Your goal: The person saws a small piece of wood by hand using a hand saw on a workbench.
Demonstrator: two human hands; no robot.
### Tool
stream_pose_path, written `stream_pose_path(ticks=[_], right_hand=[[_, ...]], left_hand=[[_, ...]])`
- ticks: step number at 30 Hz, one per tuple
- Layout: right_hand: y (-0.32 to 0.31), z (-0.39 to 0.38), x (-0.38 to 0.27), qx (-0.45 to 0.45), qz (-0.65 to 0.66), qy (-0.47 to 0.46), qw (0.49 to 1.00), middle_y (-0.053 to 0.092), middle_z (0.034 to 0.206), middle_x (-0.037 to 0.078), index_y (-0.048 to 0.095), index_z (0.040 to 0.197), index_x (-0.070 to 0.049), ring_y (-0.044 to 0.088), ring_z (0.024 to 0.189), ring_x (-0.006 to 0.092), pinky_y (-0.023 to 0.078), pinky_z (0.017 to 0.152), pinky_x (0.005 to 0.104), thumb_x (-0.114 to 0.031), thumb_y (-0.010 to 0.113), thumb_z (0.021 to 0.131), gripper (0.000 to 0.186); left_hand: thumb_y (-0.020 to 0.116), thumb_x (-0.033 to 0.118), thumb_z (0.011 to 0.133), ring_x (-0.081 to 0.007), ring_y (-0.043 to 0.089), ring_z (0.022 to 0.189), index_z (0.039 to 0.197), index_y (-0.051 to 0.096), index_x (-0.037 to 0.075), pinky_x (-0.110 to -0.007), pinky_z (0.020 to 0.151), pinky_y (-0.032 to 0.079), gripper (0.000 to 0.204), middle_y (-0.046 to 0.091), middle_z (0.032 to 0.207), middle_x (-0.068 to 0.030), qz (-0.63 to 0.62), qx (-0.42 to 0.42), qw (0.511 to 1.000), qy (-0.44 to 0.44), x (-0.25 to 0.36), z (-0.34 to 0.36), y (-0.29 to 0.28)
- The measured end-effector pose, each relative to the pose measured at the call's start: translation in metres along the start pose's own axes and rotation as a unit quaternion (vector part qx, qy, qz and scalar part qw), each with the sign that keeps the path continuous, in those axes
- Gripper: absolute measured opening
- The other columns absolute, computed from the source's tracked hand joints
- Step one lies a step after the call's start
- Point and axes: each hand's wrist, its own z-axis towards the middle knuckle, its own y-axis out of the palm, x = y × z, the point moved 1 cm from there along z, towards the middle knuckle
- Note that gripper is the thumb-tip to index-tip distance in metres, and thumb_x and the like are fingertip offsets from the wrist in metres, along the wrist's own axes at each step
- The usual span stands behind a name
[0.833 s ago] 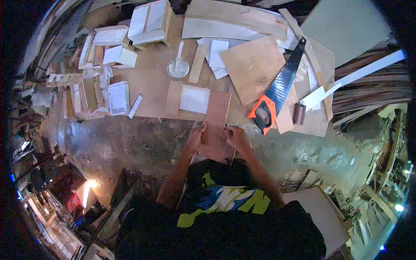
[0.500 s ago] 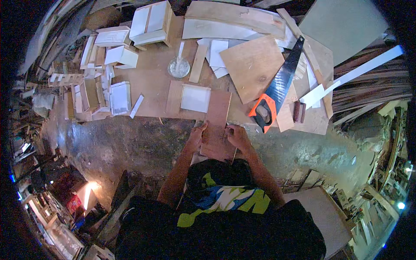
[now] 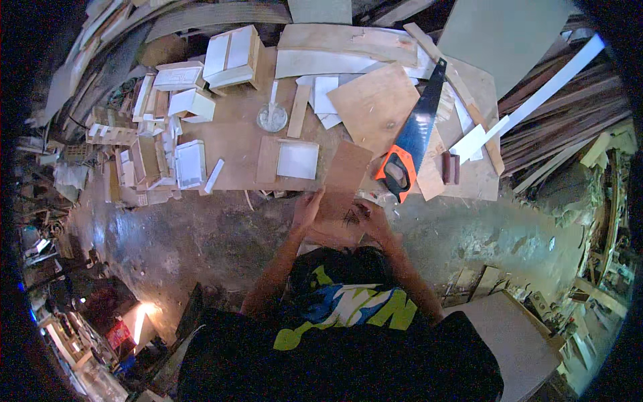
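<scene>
A reddish-brown board (image 3: 345,167) lies tilted before me, reaching over the worktable's front edge. My left hand (image 3: 307,211) grips its left side. My right hand (image 3: 372,218) is closed at its right side, beside thin dark strokes or pieces I cannot make out; what its fingers hold is unclear. Just beyond, a white square panel (image 3: 298,159) rests by another brown piece (image 3: 268,157). A hand saw with orange handle (image 3: 398,171) lies right of the board. A round container (image 3: 271,118) with a white stick stands farther back.
The worktable (image 3: 238,174) holds small wooden boxes (image 3: 228,57) at left, plywood offcuts (image 3: 372,97), long strips (image 3: 549,80) and a dark reddish block (image 3: 450,167). Stacked timber (image 3: 536,144) lies at right. A lit red item (image 3: 120,331) is low left; a pale panel (image 3: 502,328) low right.
The board's far end has swung rightward, so it slants more, with both hands still at it. The table's back has moved down in the picture as the view shifted.
</scene>
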Motion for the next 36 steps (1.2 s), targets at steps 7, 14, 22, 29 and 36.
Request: stream_pose_path(ticks=[7, 14, 22, 29, 36], right_hand=[[-0.015, -0.014, -0.023, -0.024, 0.051, -0.056, 0.997, 0.061, 0.084, 0.012, 0.057, 0.096, -0.001, 0.060, 0.073, 0.0180, 0.048, 0.061, 0.0290, -0.015, 0.058, 0.079, 0.021], [-0.029, -0.019, -0.051, -0.017, 0.100, -0.101, 0.990, 0.061, 0.079, 0.012, 0.055, 0.096, 0.002, 0.060, 0.070, 0.0174, 0.048, 0.062, 0.0294, -0.016, 0.058, 0.079, 0.024], [-0.056, -0.041, -0.069, -0.010, 0.102, -0.098, 0.990, 0.061, 0.083, 0.010, 0.053, 0.100, 0.003, 0.058, 0.071, 0.0157, 0.047, 0.064, 0.0268, -0.016, 0.058, 0.080, 0.028], [-0.066, -0.057, -0.067, -0.040, 0.157, -0.098, 0.982, 0.060, 0.088, 0.007, 0.052, 0.105, 0.002, 0.057, 0.075, 0.0133, 0.047, 0.068, 0.0264, -0.013, 0.054, 0.082, 0.028], [-0.087, -0.074, -0.047, -0.007, 0.098, -0.051, 0.994, 0.061, 0.082, 0.006, 0.057, 0.095, 0.001, 0.057, 0.071, 0.0122, 0.047, 0.066, 0.0269, -0.012, 0.056, 0.080, 0.020]], left_hand=[[0.053, 0.036, 0.081, -0.0234, 0.050, 0.060, 0.078, 0.057, -0.001, -0.033, 0.060, 0.039, 0.038, 0.054, 0.066, -0.0151, 0.045, 0.159, 0.971, 0.173, 0.067, -0.045, -0.010], [0.057, 0.030, 0.080, -0.0175, 0.043, 0.047, 0.068, 0.055, -0.002, -0.032, 0.049, 0.037, 0.035, 0.049, 0.052, -0.0105, -0.014, 0.175, 0.949, 0.264, 0.090, -0.050, -0.021], [0.059, 0.031, 0.078, -0.0101, 0.036, 0.045, 0.058, 0.051, -0.003, -0.028, 0.044, 0.032, 0.040, 0.043, 0.046, -0.0088, -0.048, 0.128, 0.953, 0.269, 0.120, -0.070, -0.026], [0.060, 0.040, 0.074, -0.0125, 0.042, 0.046, 0.064, 0.057, -0.002, -0.031, 0.047, 0.036, 0.044, 0.050, 0.049, -0.0093, 0.007, 0.101, 0.949, 0.297, 0.139, -0.075, -0.022], [0.059, 0.041, 0.073, -0.0157, 0.054, 0.053, 0.072, 0.062, -0.001, -0.031, 0.052, 0.041, 0.042, 0.057, 0.058, -0.0130, 0.109, 0.030, 0.935, 0.335, 0.159, -0.080, -0.024]])
